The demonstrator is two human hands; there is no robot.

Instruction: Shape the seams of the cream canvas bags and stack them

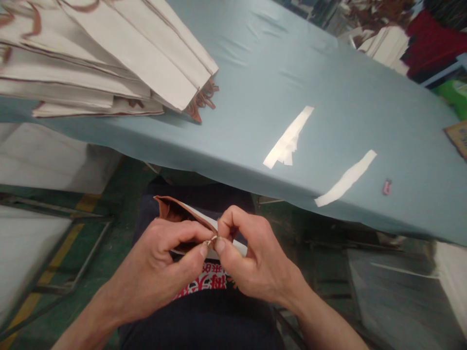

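Observation:
A white bag with a brown inner side lies over my lap, its opening spread towards the left. My left hand is closed in a pinch at the bag's edge, thumb against forefinger. Right beside it, my right hand pinches the same spot, the fingertips of both hands nearly touching. Between them shows a small pale, twisted bit, too small to make out. The fingers hide much of the bag's near side.
A blue-green covered table runs across in front of me. On it lie a stack of white, brown-edged bags, two white strips and a small pink object. Metal-framed stools stand at the left.

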